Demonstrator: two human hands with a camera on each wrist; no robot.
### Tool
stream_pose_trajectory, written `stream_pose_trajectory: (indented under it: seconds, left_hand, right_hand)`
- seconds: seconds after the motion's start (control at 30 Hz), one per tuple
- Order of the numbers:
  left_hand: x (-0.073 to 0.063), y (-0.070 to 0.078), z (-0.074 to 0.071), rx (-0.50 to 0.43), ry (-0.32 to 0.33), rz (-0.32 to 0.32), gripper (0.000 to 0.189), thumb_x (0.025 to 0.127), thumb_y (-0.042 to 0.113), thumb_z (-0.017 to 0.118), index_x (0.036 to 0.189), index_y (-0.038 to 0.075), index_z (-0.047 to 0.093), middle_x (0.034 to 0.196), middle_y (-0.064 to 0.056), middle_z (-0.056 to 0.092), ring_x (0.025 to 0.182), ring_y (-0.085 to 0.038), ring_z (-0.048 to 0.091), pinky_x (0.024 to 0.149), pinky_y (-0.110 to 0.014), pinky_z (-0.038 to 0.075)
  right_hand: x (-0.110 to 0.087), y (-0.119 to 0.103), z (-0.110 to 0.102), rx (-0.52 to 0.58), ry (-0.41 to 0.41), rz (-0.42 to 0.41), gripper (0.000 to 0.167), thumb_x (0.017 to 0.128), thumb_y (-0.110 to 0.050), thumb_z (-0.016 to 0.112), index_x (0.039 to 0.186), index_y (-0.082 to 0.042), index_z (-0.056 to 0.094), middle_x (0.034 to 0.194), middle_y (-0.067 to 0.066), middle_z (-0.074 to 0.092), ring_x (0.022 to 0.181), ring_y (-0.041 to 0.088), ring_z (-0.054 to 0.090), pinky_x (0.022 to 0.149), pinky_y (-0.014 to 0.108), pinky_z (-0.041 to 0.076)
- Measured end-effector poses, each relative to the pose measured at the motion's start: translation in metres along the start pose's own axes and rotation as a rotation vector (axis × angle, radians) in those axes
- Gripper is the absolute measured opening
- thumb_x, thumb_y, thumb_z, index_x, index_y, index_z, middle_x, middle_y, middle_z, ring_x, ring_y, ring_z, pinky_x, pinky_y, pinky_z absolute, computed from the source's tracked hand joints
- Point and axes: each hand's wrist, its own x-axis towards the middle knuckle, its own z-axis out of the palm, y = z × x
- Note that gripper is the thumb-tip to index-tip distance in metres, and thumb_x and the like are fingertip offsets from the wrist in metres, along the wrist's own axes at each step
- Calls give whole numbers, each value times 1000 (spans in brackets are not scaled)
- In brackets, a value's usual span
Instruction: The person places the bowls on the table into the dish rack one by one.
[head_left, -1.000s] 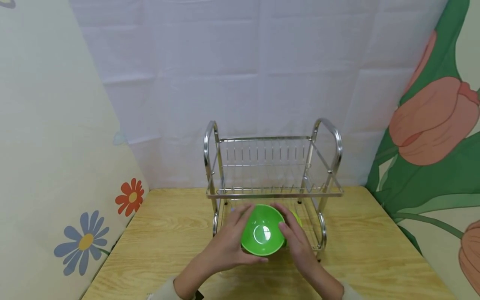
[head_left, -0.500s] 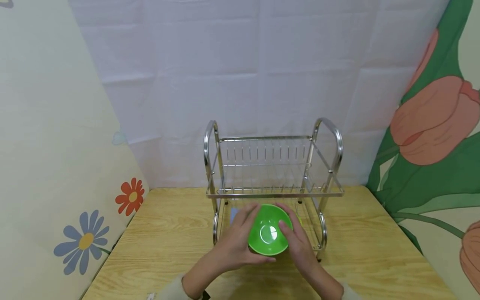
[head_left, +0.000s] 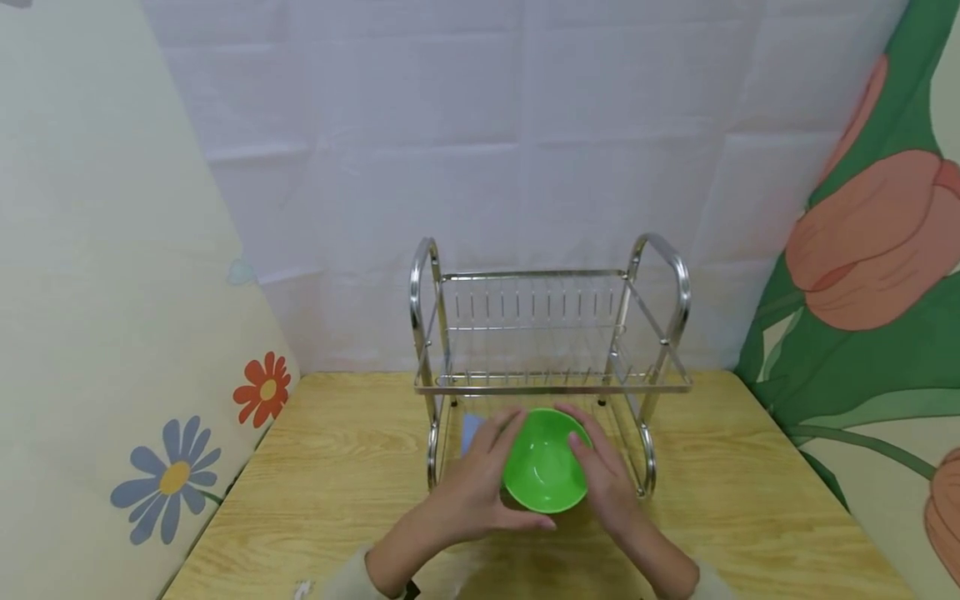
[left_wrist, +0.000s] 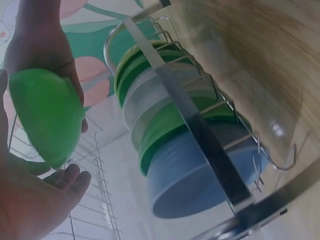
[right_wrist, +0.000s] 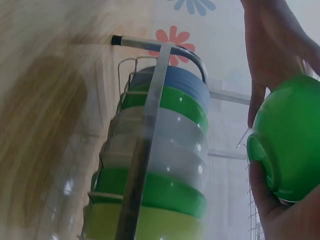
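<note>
A green bowl [head_left: 546, 462], its inside turned toward the head camera, is held up between both hands in front of the dish rack [head_left: 551, 390]. My right hand [head_left: 611, 483] grips its right side, thumb over the rim and fingers behind. Curved around the left side is my left hand [head_left: 480, 487], fingertips at the rim and thumb below. The right wrist view shows the bowl's [right_wrist: 290, 140] foot and rounded outside. On the rack's lower tier, a row of bowls stands on edge: a blue bowl [left_wrist: 200, 175], green and white ones, and a yellow-green bowl [right_wrist: 160, 220].
The rack's upper tier [head_left: 532, 304] has upright wire dividers. Curved metal side frames [head_left: 663, 258] rise at both ends. Beneath is a wooden table [head_left: 360, 467], with a white cloth [head_left: 480, 167] behind and flower-patterned walls at the sides. A small whitish scrap [head_left: 303, 590] lies at the front left.
Both hands have shifted slightly to the right with the green bowl. More of the blue bowl shows on the lower tier, while the yellow-green one has become hidden in the head view.
</note>
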Motion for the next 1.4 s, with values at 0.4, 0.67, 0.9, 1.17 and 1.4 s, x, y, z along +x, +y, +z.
stream_pose_trajectory:
  seconds: [0.4, 0.67, 0.9, 1.17, 1.4]
  left_hand:
    - [-12, -12, -32, 192, 204, 236, 90, 86, 66, 63, 155, 14, 35, 148, -7, 49, 131, -20, 52, 100, -40, 54]
    - [-20, -34, -57, 178, 405, 412, 55, 96, 50, 55, 130, 8, 63, 125, -5, 65, 110, -18, 62, 88, -34, 56]
    - [-19, -56, -84, 173, 565, 504, 46, 99, 43, 48, 109, 4, 72, 105, -7, 72, 92, -21, 64, 77, -35, 54]
    - [-6, -71, -118, 149, 711, 526, 49, 101, 41, 47, 100, 0, 74, 94, -10, 73, 83, -25, 66, 71, -37, 53]
    - [15, -70, -142, 143, 788, 503, 48, 99, 41, 49, 100, 1, 76, 95, -14, 74, 83, -29, 65, 74, -38, 51]
  right_hand:
    - [7, -6, -30, -216, 34, -73, 37, 107, -13, 39, 141, -7, 52, 138, 18, 59, 121, 41, 57, 89, 62, 53]
    - [5, -3, -51, -432, 68, -117, 38, 107, -12, 39, 143, -10, 51, 140, 13, 60, 127, 31, 54, 100, 60, 47]
    - [5, 3, -69, -518, 67, -108, 43, 108, -18, 38, 149, -4, 42, 147, 25, 49, 134, 49, 45, 104, 71, 37]
    - [11, 10, -81, -709, 145, -248, 44, 105, -10, 44, 148, -7, 45, 144, 24, 53, 126, 46, 53, 94, 65, 46]
    - [12, 9, -81, -847, 159, -300, 39, 101, -10, 50, 139, -2, 52, 132, 23, 60, 116, 43, 59, 85, 62, 51]
